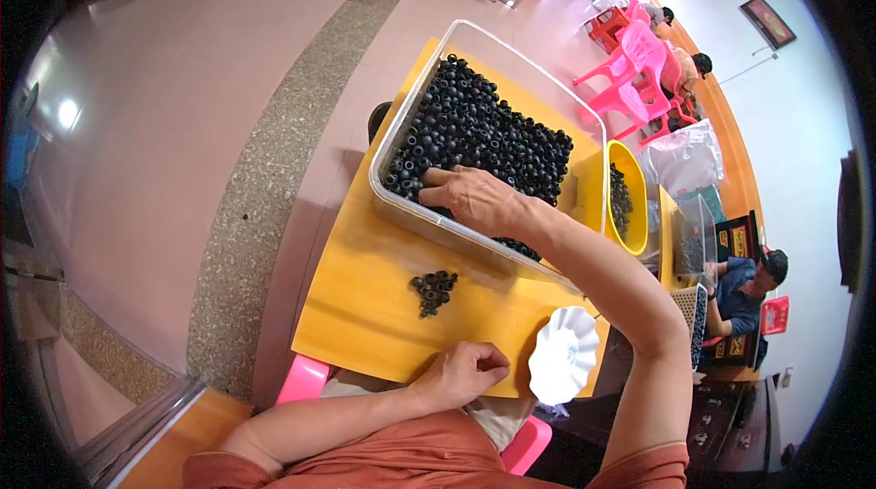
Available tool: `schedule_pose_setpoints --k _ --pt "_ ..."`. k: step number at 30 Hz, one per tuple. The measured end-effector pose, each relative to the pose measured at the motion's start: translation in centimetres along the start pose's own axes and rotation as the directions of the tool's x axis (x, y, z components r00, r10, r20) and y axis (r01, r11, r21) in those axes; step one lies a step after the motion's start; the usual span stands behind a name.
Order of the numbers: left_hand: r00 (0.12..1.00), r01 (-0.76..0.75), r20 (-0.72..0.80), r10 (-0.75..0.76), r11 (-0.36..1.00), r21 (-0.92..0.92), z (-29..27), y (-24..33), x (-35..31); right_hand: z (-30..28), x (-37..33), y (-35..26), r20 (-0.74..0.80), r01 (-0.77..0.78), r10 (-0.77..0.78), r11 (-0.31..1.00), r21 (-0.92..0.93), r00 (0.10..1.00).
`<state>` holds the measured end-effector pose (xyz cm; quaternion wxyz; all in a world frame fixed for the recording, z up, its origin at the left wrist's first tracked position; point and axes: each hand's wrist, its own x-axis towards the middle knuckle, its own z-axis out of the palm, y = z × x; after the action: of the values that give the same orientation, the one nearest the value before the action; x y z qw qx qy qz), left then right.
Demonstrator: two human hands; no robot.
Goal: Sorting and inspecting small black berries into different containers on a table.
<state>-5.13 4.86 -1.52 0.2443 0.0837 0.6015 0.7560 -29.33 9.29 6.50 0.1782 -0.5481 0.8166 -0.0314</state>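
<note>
On the yellow desk (pixel 365 306), a long clear plastic bin (pixel 474 37) runs away from the person and slightly to their right, its long axis pointing toward the far right corner of the desk. It is heaped with small black ring-shaped parts (pixel 484 124), which fill the bin almost wall to wall. The right hand (pixel 474 200) reaches over the bin's near wall and lies palm down on the heap at its near end, so the parts sit directly under and beyond its fingers (pixel 436 181), which point toward the bin's left wall. Those fingers are spread flat and slack on the parts; whether any part is pinched beneath them cannot be told, since the palm covers that spot.

Nearer the person than the bin, a small loose cluster of the same black parts (pixel 433 290) lies on the bare desk, between the bin and the left hand (pixel 461 373). The left hand is the nearer one to this cluster; it rests at the desk's near edge, curled into a loose fist with fingertips to thumb, and what it holds, if anything, is hidden. Just right of it, a white scalloped dish (pixel 563 354) sits at the desk's near right corner, its contents too pale to make out. Right of the bin's far end, a yellow tub (pixel 630 202) holds more dark pieces.
</note>
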Motion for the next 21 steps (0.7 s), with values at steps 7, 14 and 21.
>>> schedule_pose_setpoints --k 7,14,21 --pt "1.000 0.029 -0.002 -0.029 1.000 -0.011 -0.2 0.7 -0.1 0.3 -0.1 -0.2 0.029 -0.045 0.045 0.999 -0.004 0.999" --pt "1.000 0.011 -0.011 -0.012 1.000 -0.003 -0.2 0.7 -0.1 0.7 0.1 -0.4 0.035 -0.104 0.107 0.992 -0.077 0.994" --pt "1.000 0.008 -0.021 -0.007 1.000 0.006 -0.5 1.0 -0.1 -0.6 -0.3 -1.1 0.063 -0.111 0.113 0.993 -0.044 0.992"
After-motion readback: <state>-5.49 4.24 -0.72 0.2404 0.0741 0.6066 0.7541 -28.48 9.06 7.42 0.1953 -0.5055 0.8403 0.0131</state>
